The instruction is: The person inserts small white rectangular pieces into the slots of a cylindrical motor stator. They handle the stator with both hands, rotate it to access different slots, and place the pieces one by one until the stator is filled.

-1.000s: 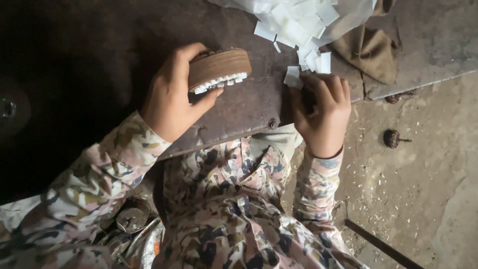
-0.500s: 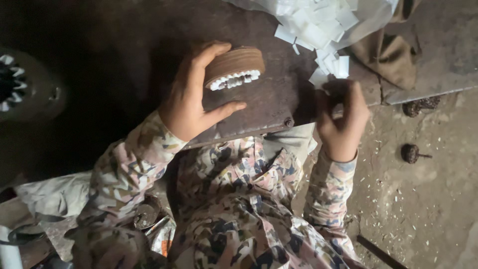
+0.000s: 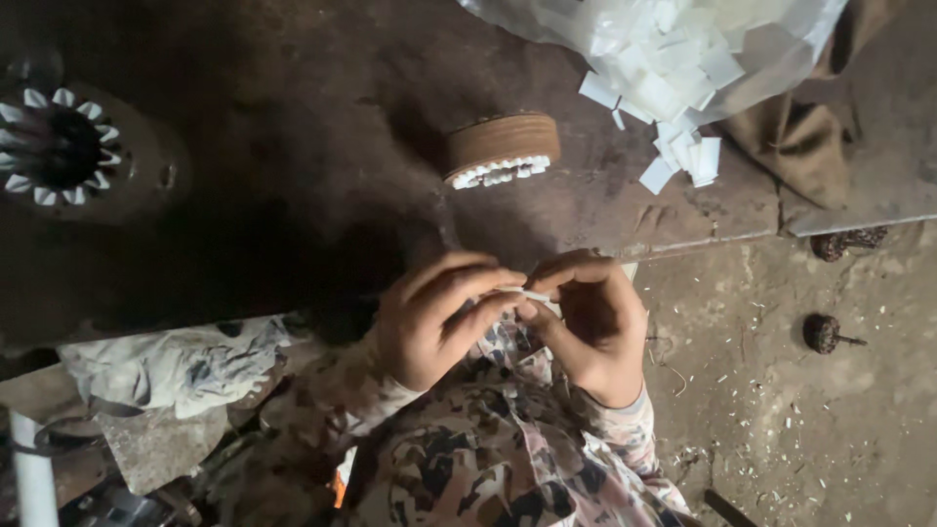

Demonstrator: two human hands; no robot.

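Observation:
My left hand (image 3: 434,322) and my right hand (image 3: 595,322) meet close to my chest, below the edge of a dark metal table (image 3: 293,176). Together their fingertips pinch one small white paper strip (image 3: 532,294). A round brown laminated core (image 3: 503,148) with white strips tucked in its slots lies alone on the table above my hands. A heap of white paper strips (image 3: 673,78) spills from a clear plastic bag at the top right.
A second round part (image 3: 61,146) with white strips in its slots lies at the far left. Brown cloth (image 3: 830,146) lies right of the bag. Crumpled cloth (image 3: 176,366) and scrap sit lower left. The dusty floor (image 3: 830,420) holds small rusty parts (image 3: 825,332).
My left hand has let go of the brown core, which now rests on the table. Both hands have come down together and now pinch one white strip.

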